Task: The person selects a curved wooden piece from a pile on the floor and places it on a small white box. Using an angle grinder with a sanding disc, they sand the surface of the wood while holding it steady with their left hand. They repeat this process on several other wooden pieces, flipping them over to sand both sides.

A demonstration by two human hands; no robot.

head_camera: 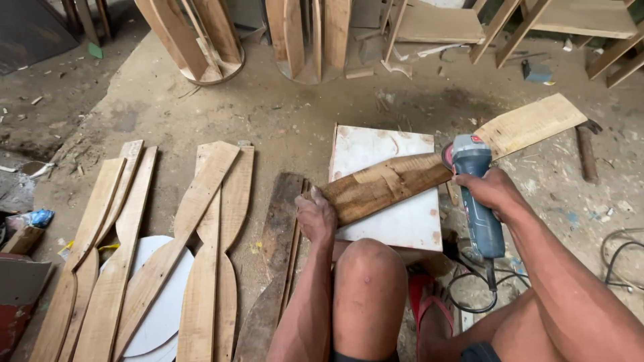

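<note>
A long curved wooden slat (402, 177) lies diagonally across a white square board (396, 221); its far end (530, 124) is pale, its near half darker. My left hand (315, 216) grips the slat's near end against the board's edge. My right hand (488, 191) holds a blue-grey angle grinder (473, 184), its disc against the slat near the middle. My bare knee (369, 275) sits just below the board.
Several shaped pale slats (201, 255) lie side by side on the dirt floor at left, over a white round disc (157, 295). A dark plank (278, 228) lies beside them. More slats and wooden frames stand at the back. A hammer (587, 151) and black cable (620, 258) lie at right.
</note>
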